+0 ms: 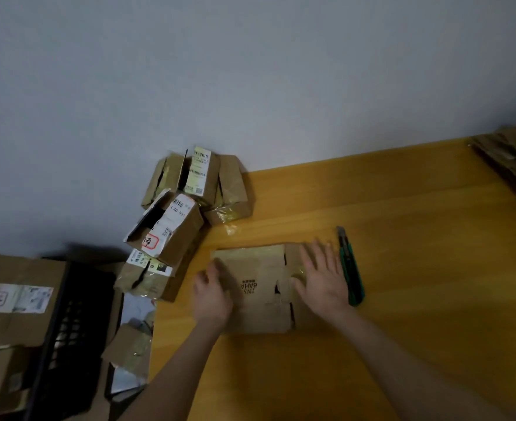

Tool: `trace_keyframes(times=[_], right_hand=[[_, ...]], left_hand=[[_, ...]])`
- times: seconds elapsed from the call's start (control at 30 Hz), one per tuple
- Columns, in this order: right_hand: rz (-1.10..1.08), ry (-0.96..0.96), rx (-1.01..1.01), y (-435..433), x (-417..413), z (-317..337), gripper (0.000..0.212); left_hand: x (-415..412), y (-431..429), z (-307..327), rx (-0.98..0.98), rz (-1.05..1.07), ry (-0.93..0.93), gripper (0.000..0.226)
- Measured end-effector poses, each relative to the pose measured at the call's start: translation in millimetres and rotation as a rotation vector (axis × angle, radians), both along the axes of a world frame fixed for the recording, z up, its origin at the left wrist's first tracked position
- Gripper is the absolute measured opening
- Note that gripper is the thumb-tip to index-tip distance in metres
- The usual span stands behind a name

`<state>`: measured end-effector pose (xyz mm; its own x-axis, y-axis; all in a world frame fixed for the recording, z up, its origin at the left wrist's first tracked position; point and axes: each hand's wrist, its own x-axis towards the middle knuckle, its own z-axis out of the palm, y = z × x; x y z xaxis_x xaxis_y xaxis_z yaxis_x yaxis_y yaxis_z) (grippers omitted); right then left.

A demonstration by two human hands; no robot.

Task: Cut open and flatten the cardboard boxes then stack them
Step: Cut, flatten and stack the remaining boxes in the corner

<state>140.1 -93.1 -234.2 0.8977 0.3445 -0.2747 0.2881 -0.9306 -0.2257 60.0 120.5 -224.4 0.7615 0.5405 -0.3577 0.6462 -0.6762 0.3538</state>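
A flattened brown cardboard box [258, 287] with dark printed letters lies on the yellow wooden table [417, 238]. My left hand [211, 294] rests on its left edge, fingers bent over the cardboard. My right hand [322, 278] presses flat on its right flaps with fingers spread. A green utility knife [350, 265] lies on the table just right of my right hand. Several taped boxes with shipping labels [177, 226] are piled at the table's left edge against the wall. A stack of flattened cardboard [514, 162] sits at the far right.
A black plastic crate [74, 329] stands left of the table beside a large brown box with a label [16, 296]. More small boxes [129, 347] lie low between the crate and the table. A grey wall backs the table.
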Motion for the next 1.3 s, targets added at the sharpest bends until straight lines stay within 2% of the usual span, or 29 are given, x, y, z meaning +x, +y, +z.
trace_keyframes(times=[0.1, 0.2, 0.33, 0.6, 0.83, 0.93, 1.0, 1.1, 1.23, 1.3], right_hand=[[0.13, -0.02, -0.036, 14.0, 6.1, -14.3, 0.074], [0.217, 0.019, -0.077, 24.8, 7.3, -34.4, 0.071], [0.232, -0.049, -0.119, 27.6, 2.1, -62.5, 0.071], [0.235, -0.052, -0.117, 27.9, 1.4, -58.8, 0.071], [0.278, 0.07, -0.174, 27.3, 8.7, -46.3, 0.071], [0.294, 0.219, -0.127, 23.3, 20.4, -30.3, 0.079], [0.185, 0.215, -0.037, 16.6, 21.2, -16.7, 0.083], [-0.157, 0.133, 0.066, 3.8, 8.4, -1.5, 0.092], [-0.492, 0.359, 0.238, -2.0, -10.7, 4.1, 0.1], [-0.613, 0.406, 0.333, -0.7, -14.3, 4.1, 0.104]], left_hand=[[15.3, -15.0, -10.2, 0.176, -0.385, 0.001, 0.068], [23.8, -25.4, -29.7, 0.226, -0.562, 0.131, 0.061], [17.4, -23.8, -64.3, 0.299, -0.567, 0.149, 0.063], [15.3, -22.2, -73.2, 0.315, -0.568, 0.083, 0.064], [21.3, -20.6, -62.7, 0.248, -0.6, 0.18, 0.064], [24.7, -13.5, -48.1, 0.194, -0.624, 0.19, 0.071], [22.3, -5.8, -34.2, 0.191, -0.545, 0.121, 0.078], [10.9, 6.8, -18.3, 0.138, -0.297, 0.074, 0.088], [-0.8, 12.3, -7.9, -0.173, -0.024, 0.063, 0.088], [0.5, 10.1, -6.3, -0.235, 0.026, 0.058, 0.088]])
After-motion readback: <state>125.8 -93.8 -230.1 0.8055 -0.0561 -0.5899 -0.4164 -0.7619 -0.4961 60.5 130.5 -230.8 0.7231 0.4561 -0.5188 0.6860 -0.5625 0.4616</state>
